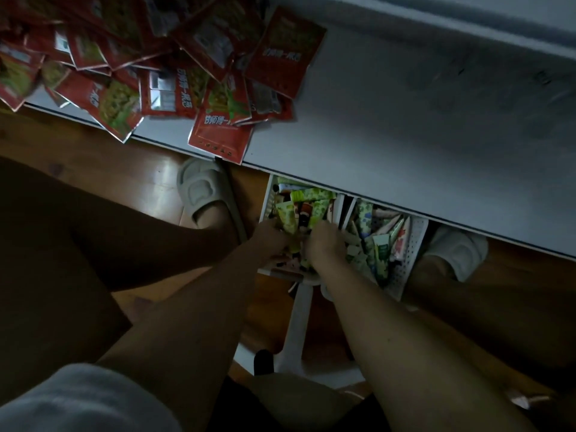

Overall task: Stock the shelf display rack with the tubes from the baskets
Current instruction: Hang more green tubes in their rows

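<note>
Down by the floor, both of my hands are inside the left one of two white baskets that stand side by side under the edge of the grey table.

At the far left, on the table (405,120), lies a loose heap of red packets (162,57), and some of them hang over the table's near edge. Under that edge I see my left foot in a pale slipper (202,188) on the wooden floor (131,169).

Next comes the left basket (267,201), full of small tubes (311,198), mostly green and white, lying in all directions. My left hand (271,238) reaches into the near part of this basket, and its fingers are curled down among the tubes. The light is dim, so I cannot tell if they really grip one. My right hand (324,244) is just beside it, almost touching, also with fingers bent into the same pile; whether it holds a tube I cannot tell either.

To the right, the second basket (411,260) touches the first one, and more tubes (383,244) lie in it, green, white and a little red. My right forearm passes over its near corner.

At the far right my other foot, in a pale slipper (458,247), stands just beside this basket, partly under the table.
</note>
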A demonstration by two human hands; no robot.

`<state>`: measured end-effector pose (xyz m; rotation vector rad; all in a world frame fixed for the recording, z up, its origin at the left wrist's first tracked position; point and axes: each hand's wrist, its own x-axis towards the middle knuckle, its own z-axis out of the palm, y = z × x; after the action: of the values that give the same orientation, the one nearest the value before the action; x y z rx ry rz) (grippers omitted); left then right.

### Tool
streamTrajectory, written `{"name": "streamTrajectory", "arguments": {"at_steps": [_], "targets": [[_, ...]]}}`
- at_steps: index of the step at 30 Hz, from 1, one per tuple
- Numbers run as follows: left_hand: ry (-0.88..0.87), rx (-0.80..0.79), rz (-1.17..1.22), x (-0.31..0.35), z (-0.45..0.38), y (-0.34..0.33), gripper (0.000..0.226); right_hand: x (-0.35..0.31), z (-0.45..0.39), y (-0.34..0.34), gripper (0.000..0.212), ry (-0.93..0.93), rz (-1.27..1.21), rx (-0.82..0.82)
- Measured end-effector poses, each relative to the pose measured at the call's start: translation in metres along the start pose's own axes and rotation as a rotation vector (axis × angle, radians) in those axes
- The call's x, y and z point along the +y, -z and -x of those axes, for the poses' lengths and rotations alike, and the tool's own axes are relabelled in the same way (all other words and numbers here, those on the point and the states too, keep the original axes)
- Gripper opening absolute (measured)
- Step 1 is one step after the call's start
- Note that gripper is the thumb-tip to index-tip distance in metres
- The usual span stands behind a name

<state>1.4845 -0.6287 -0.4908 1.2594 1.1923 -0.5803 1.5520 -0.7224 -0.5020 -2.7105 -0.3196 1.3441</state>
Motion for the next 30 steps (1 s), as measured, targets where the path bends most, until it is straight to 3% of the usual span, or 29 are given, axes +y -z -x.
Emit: {"name": "streamTrajectory", "arguments": {"at_steps": [1, 4, 6, 9, 11, 15, 17, 19, 21, 22, 26, 30], "targets": [[-0.003, -0.010, 0.006, -0.001, -0.001, 0.000, 0.026, 0.001, 0.000, -0.007, 0.011, -0.008, -0.050, -0.013], [-0.018, 0.013, 0.003, -0.006, -0.004, 0.003, 0.018, 0.012, 0.002, -0.036, 0.057, -0.034, -0.148, 0.047], [0.004, 0.027, -0.020, -0.008, -0.008, 0.007, 0.022, 0.017, 0.006, -0.047, 0.071, -0.017, -0.234, 0.089], [0.011, 0.019, -0.130, -0.004, -0.007, 0.011, 0.015, 0.023, 0.010, -0.045, 0.091, 0.020, -0.596, 0.058], [-0.015, 0.013, -0.161, 0.000, -0.006, 0.013, 0.021, 0.024, 0.018, -0.033, 0.090, -0.027, -0.843, -0.021], [-0.042, 0.027, -0.118, 0.015, 0.018, 0.016, 0.009, 0.029, 0.034, 0.000, 0.042, -0.107, -1.168, -0.334], [-0.027, 0.039, -0.043, 0.016, 0.028, 0.017, 0.019, 0.035, 0.042, 0.012, 0.034, -0.121, -1.359, -0.487], [-0.035, 0.027, 0.020, 0.015, 0.036, 0.016, 0.020, 0.039, 0.049, 0.021, 0.034, -0.139, -1.604, -0.608], [-0.024, 0.009, 0.033, 0.013, 0.040, 0.013, 0.037, 0.040, 0.055, 0.026, 0.040, -0.180, -1.825, -0.683], [-0.032, -0.005, 0.022, 0.012, 0.042, 0.012, 0.033, 0.039, 0.056, 0.027, 0.042, -0.199, -1.893, -0.723], [-0.012, -0.029, -0.045, 0.010, 0.048, 0.011, 0.033, 0.035, 0.056, 0.029, 0.061, -0.134, -1.917, -0.858], [-0.017, -0.013, -0.023, 0.014, 0.043, 0.014, 0.031, 0.035, 0.056, 0.034, 0.063, -0.143, -1.830, -0.812]]}}
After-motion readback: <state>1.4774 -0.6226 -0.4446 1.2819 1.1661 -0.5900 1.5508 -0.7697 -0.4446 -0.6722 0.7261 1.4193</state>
